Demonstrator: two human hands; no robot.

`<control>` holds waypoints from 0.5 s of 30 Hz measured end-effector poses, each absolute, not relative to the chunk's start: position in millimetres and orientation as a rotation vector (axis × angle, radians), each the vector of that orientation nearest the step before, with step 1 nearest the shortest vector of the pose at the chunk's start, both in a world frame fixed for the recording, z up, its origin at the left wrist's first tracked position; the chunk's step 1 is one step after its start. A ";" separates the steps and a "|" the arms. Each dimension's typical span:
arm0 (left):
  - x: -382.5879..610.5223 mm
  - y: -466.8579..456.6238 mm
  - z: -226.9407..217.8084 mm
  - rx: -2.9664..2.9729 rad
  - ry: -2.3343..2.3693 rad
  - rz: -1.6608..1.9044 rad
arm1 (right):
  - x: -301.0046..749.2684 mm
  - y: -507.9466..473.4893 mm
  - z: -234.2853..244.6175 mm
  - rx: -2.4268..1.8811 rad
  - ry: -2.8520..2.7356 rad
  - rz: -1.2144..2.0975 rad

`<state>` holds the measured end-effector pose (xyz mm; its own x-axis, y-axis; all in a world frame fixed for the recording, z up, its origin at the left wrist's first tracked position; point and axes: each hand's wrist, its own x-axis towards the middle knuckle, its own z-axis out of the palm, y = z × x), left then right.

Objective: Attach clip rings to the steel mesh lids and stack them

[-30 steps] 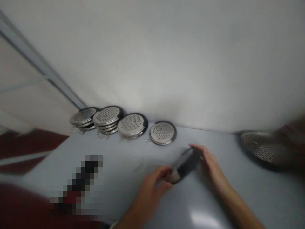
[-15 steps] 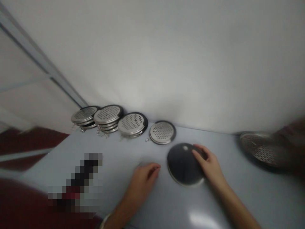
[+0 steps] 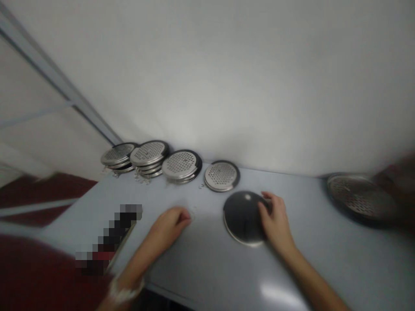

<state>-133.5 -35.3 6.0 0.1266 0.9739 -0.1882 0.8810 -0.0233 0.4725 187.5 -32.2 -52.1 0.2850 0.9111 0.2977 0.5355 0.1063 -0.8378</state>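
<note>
left hand (image 3: pixel 169 221) has released the dark-backed steel disc (image 3: pixel 241 217) and rests empty, loosely curled, on the table — right hand (image 3: pixel 275 221) grips the disc's edge.

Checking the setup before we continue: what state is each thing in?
Dark round disc: lying dark side up.
Right hand: touching that disc's edge.
Left hand: resting on the table, empty.
Perforated steel disc: lying alone, flat.
Three steel disc piles: stacked beside it, by the wall.

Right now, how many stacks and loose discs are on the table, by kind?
Perforated stacks: 3
Single perforated disc: 1
Dark disc at right hand: 1
Large perforated disc: 1
Total: 6
</note>
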 end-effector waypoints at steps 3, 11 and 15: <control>-133.1 -29.7 9.8 1.946 1.694 0.212 | 188.8 -34.0 -44.9 -1.601 -1.372 0.400; -57.9 -33.3 40.1 1.792 1.349 0.612 | 172.4 -58.0 -3.9 -1.272 -1.605 0.526; -18.6 -47.9 41.4 1.800 1.127 0.726 | 161.5 -71.7 4.5 -1.181 -1.569 0.935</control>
